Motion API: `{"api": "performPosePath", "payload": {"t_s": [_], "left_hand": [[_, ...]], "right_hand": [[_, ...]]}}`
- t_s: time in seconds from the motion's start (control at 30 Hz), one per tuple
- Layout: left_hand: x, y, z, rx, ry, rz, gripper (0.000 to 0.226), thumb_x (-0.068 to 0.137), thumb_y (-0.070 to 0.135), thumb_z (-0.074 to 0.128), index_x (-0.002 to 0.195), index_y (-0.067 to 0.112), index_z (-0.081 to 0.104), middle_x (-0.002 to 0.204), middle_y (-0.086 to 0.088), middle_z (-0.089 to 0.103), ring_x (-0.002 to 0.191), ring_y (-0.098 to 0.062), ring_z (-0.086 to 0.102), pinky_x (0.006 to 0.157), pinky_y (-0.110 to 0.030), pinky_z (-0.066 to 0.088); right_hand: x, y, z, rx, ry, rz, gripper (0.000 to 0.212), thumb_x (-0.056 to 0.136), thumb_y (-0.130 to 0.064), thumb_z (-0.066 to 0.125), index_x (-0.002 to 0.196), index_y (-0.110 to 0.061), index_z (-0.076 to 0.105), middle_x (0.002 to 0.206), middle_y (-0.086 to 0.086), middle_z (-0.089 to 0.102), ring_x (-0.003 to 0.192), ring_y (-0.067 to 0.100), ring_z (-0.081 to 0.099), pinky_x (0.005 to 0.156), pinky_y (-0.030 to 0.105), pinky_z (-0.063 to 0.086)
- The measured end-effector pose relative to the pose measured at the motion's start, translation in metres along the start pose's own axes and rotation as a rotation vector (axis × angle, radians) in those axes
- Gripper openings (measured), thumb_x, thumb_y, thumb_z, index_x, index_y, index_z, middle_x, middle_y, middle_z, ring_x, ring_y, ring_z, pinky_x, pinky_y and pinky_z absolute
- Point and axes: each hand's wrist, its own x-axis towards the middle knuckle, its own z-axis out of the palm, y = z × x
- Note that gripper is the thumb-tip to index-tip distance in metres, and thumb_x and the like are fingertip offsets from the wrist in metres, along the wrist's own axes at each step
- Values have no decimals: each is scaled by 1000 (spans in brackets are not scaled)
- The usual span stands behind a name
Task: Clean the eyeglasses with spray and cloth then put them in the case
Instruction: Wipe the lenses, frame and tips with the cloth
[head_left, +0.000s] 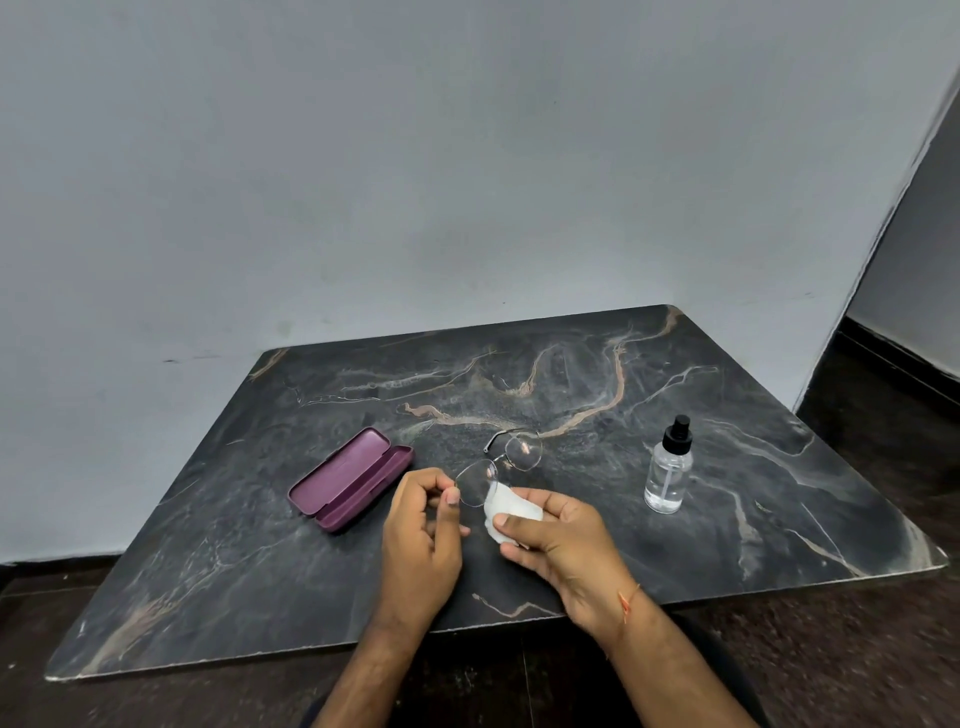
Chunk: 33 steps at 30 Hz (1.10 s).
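Thin-rimmed eyeglasses (506, 462) with clear lenses hang above the middle of the dark marble table (519, 374). My left hand (421, 540) pinches the frame at the edge of the nearer lens. My right hand (561, 545) grips a small white cloth (511, 512) and holds it against that nearer lens. A purple glasses case (350, 478) lies open on the table, left of my hands. At the right stands a clear spray bottle (669, 470) with a black nozzle, upright and apart from both hands.
The table stands against a pale wall (467, 182), and its front edge runs just below my wrists. Dark floor shows beyond the table's right side and in front of it.
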Motion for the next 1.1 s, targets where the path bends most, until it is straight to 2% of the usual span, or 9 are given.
{"api": "performPosePath", "payload": {"t_s": [0.07,0.2,0.3,0.43,0.53,0.63,0.83,1.0,1.1], "left_hand": [[1,-2,1,-3,14,-12,8,107,20,59,105,24,65,100,-8,65,73,-28,71,67,-13,57],[1,-3,2,-10,5,-7,7,108,23,58,105,26,64,100,-9,64,71,-20,69,67,-13,56],[1,-1,0,-1,-8,15,12,108,36,56,106,27,65,103,-2,64,73,-18,68,68,-14,56],[-1,4,-1,-12,-24,42,15,108,36,54,105,25,64,101,9,61,76,-17,67,70,-14,56],[0,3,-1,4,-35,59,10,109,25,57,105,22,65,101,2,64,81,-13,67,73,-13,56],[1,3,-3,53,-32,85,15,107,9,57,106,20,67,101,-1,68,89,-6,67,79,-10,51],[-2,8,-1,-18,-52,27,17,108,34,54,105,22,66,102,8,63,80,-18,67,73,-15,57],[1,2,-3,36,-42,52,11,106,9,57,105,9,68,101,-5,67,88,-5,66,79,-10,53],[1,3,-2,23,-42,41,11,107,12,57,104,14,67,100,-4,66,84,-8,67,77,-11,53]], "right_hand": [[-4,1,-4,-69,64,-68,32,87,4,84,117,-3,75,100,10,85,82,14,82,64,23,63],[-6,-2,-6,-117,204,-323,18,90,-2,83,94,-19,85,93,11,84,77,15,78,68,28,64],[-6,-4,2,-350,245,-534,22,92,-16,84,98,-37,86,90,4,83,78,13,75,78,38,64],[-12,-2,20,-688,221,-767,26,93,-18,82,108,-39,84,102,-22,77,95,0,73,78,8,51],[-18,7,31,-780,189,-828,32,95,-16,80,119,-36,83,99,-17,73,92,4,72,75,6,48],[-24,15,36,-872,118,-876,30,96,-19,78,121,-35,81,96,-15,70,86,8,70,74,21,56],[-15,-1,28,-896,298,-922,28,95,-15,80,117,-32,83,93,-13,71,84,9,70,75,30,58],[-20,12,31,-1036,167,-1013,28,97,-25,75,122,-35,80,99,-14,73,87,8,69,77,31,59],[-19,13,27,-1001,208,-996,25,96,-26,77,119,-35,81,99,-15,75,88,7,71,77,35,61]]}}
